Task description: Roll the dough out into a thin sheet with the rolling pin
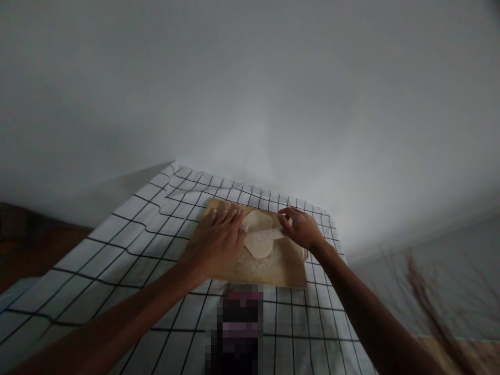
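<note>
On the floured board (291,266), a pale dough sheet (259,249) is noted toward 1 o'clock from centre. At its 9 o'clock, the left hand (225,233) is laid open and flat — nothing grasped. At 3 o'clock, a pale tool (269,235) crossing the dough is gripped by the curled right hand (303,228).

a home, judging by the checked tablecloth (156,245) and floured board (289,266).

No texts, labels, brands, numbers or signs can be read anywhere in view.
</note>
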Available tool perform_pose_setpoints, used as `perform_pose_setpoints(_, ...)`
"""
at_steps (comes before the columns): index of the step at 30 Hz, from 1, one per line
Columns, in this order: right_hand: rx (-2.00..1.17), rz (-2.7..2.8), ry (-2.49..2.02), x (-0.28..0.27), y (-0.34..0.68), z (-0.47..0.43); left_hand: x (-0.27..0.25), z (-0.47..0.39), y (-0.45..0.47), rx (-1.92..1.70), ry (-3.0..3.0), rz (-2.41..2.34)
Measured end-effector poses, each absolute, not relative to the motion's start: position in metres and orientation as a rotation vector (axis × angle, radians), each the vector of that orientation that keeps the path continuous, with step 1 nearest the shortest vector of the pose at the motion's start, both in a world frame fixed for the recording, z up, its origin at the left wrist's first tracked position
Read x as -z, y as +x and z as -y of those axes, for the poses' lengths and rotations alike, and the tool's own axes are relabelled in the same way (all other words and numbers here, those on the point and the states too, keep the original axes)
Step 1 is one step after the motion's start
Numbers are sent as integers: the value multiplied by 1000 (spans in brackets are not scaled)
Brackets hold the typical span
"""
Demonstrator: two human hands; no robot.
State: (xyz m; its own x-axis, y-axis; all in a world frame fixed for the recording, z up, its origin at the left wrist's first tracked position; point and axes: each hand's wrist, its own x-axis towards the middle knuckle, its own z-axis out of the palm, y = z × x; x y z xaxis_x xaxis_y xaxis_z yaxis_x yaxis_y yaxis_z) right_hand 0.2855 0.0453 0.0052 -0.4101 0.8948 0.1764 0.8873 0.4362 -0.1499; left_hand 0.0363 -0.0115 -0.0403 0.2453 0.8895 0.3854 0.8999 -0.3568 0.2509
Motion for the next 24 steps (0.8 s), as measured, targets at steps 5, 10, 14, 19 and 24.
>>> perform_pose_setpoints(5,-21,2514,-1551,24,287,-64,39,-8,38,679,-2400,1741)
perform_pose_setpoints(10,-33,2398,-1665,37,292,-38,36,-9,41,726,-2475,1658)
perform_pose_setpoints(14,-36,2330,-1681,38,293,-4,34,2,44,721,-2549,1660)
perform_pose_setpoints(19,8,2294,-1607,52,297,43,37,28,43,731,-2558,1592)
perform_pose_setpoints(24,-15,2279,-1546,57,299,74,38,53,36,695,-2605,1554)
